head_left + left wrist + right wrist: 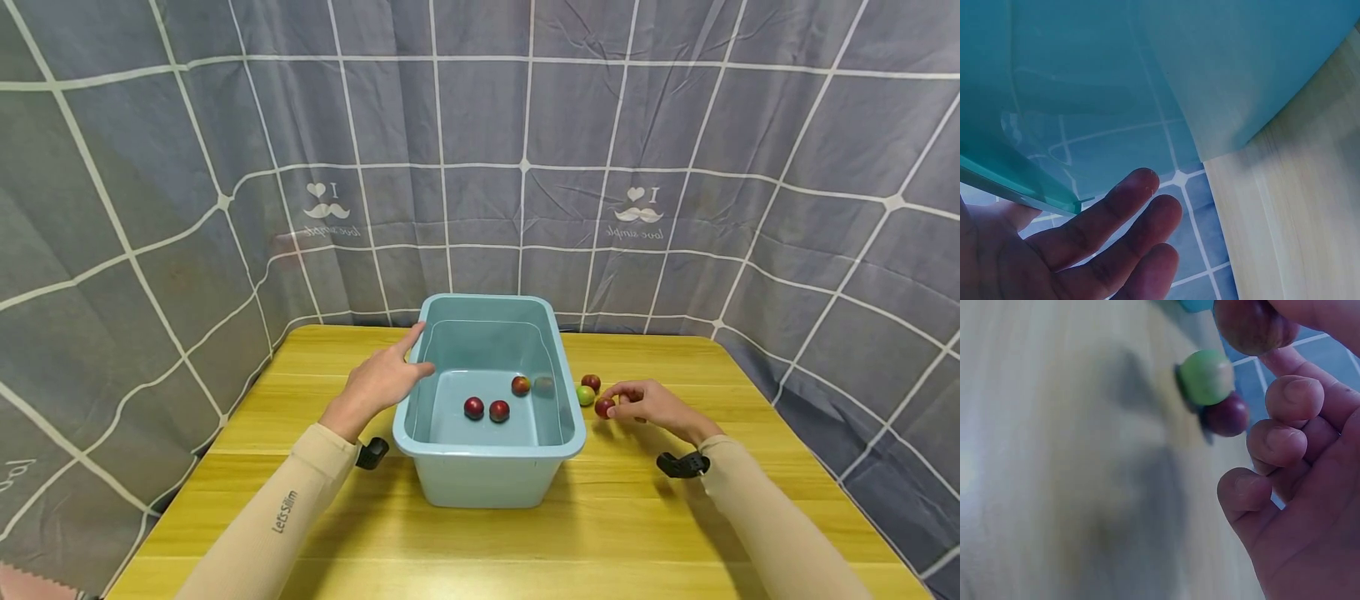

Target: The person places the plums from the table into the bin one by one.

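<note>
A red plum (603, 407) is pinched between the thumb and fingertips of my right hand (654, 407), to the right of the light-blue plastic tub (489, 479). The right wrist view shows this plum (1252, 326) at its top edge, the other fingers loosely bent. Beside it on the table are a green plum (585, 395) and a dark red plum (591, 382), touching each other. My left hand (381, 379) rests at the tub's left rim, thumb over the edge and fingers extended outside. Inside the tub lie three reddish plums (499, 411), apart from one another.
The tub stands upright on a yellow wood-grain table (337, 525). A grey curtain (480, 208) with white grid lines hangs behind the table and along its sides. Each wrist carries a black strap mount (682, 465).
</note>
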The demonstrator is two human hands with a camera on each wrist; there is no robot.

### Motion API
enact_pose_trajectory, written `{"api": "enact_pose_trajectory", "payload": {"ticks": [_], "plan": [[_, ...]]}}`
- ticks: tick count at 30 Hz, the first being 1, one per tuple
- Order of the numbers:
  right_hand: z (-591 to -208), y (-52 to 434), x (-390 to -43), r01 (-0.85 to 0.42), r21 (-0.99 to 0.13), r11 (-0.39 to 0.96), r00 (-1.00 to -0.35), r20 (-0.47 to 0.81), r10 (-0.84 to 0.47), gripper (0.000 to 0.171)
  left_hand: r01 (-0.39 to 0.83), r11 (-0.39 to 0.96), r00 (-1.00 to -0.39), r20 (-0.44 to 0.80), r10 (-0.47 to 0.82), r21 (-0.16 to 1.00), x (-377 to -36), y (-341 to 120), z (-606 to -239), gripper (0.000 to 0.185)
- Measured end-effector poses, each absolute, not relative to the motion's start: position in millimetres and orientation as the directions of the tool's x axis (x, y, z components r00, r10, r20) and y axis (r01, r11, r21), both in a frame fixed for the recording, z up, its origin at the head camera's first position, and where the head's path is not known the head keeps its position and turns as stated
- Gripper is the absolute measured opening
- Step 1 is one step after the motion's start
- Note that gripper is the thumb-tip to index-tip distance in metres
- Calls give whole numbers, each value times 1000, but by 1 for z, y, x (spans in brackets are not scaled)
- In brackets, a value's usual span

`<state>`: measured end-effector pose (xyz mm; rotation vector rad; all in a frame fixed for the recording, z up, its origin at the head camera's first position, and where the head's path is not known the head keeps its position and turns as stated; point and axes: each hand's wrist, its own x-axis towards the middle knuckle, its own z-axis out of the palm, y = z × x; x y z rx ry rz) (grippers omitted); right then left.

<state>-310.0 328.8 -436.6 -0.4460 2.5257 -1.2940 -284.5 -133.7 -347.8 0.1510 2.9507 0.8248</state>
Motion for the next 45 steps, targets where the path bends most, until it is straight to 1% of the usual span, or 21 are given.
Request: {"api": "enact_pose_trajectory", "payload": {"ticks": [13,17,26,34,45], "plan": [[-399,323,-318,-186,-835,518,-915,-45,-402,33,70,853,-992,-54,114,517,-283,-135,-348,79],[-386,322,-321,-213,-829,517,-913,-19,-407,30,70,852,-992,-54,114,519,-283,-135,-348,79],[-356,311,-327,-275,-831,483,-900,46,-433,32,71,853,-992,-56,117,517,-284,-135,-347,79],[-336,298,-336,-293,-812,504,-897,51,-440,32,77,853,-992,-51,120,517,-285,-134,-346,80],[-311,274,-344,-310,-807,502,-888,57,-457,37,79,849,-992,-46,120,522,-285,-135,-347,79]]}}
